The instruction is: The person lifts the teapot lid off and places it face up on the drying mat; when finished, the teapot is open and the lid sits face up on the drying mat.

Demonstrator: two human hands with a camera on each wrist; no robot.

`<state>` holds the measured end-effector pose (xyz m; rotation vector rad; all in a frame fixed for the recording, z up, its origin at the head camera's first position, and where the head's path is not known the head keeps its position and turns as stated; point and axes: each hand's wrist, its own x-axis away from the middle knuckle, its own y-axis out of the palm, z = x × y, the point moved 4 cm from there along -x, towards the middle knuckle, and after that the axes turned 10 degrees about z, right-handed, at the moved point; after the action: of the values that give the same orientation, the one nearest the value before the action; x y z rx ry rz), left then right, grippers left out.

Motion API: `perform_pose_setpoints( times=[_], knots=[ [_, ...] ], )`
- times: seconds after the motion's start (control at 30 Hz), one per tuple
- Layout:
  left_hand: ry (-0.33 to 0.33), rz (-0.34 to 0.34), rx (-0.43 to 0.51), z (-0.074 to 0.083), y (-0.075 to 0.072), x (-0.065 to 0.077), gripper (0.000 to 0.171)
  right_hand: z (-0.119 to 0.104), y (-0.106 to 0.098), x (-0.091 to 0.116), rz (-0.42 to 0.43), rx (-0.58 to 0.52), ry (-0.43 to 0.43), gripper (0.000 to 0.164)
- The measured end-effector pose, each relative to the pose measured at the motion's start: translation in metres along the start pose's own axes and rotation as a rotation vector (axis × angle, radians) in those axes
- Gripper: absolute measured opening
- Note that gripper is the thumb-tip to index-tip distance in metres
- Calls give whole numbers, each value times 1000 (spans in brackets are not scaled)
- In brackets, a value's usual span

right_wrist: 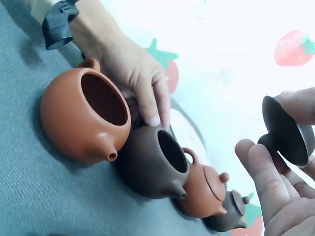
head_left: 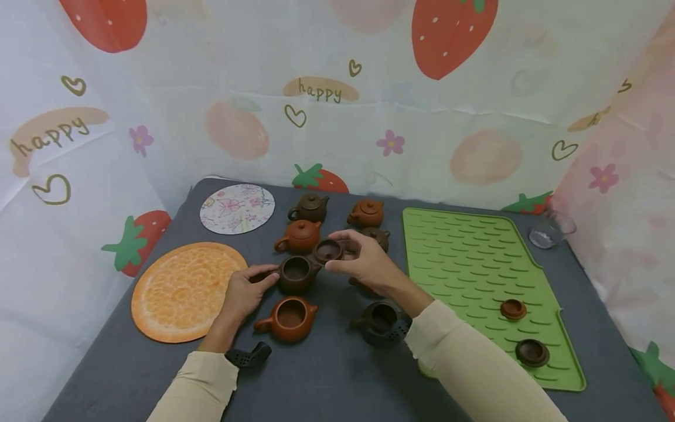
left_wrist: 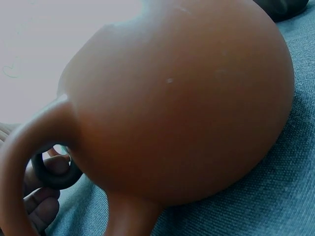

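Observation:
My left hand (head_left: 245, 296) grips the ring handle of a dark brown teapot (head_left: 297, 275) whose top is uncovered. In the left wrist view a fingertip shows inside that dark handle (left_wrist: 59, 182), partly hidden behind a reddish-brown teapot (left_wrist: 182, 108). My right hand (head_left: 371, 264) pinches a dark teapot lid (head_left: 328, 252) above the spout side of the dark pot. The right wrist view shows this lid (right_wrist: 288, 130) tilted, its knob between the fingers, apart from the dark pot (right_wrist: 147, 164). Nearer me stands the lidless reddish-brown teapot (head_left: 292, 319).
Lidded teapots, such as a reddish-brown one (head_left: 303, 234), stand behind. A lidless dark pot (head_left: 381, 322) sits under my right forearm. Two lids, one reddish (head_left: 512, 309), lie on a green mat (head_left: 453, 234). A glass pitcher (head_left: 548, 231) stands far right; a round orange mat (head_left: 184, 293) lies left.

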<state>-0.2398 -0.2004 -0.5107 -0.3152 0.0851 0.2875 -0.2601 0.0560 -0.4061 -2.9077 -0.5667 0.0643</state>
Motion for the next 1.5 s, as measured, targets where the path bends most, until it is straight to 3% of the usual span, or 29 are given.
perform_pose_setpoints(
  times=[0.4,1.07,1.5],
  knots=[
    [4,7,-10,1,0,0,24,-9,-29,22,-3,-25,-50,48],
    [40,6,1,2,0,0,23,-10,-70,55,19,4,-36,54],
    [32,6,-3,-1,-1,-1,23,-2,-113,77,59,92,-64,52]
  ],
)
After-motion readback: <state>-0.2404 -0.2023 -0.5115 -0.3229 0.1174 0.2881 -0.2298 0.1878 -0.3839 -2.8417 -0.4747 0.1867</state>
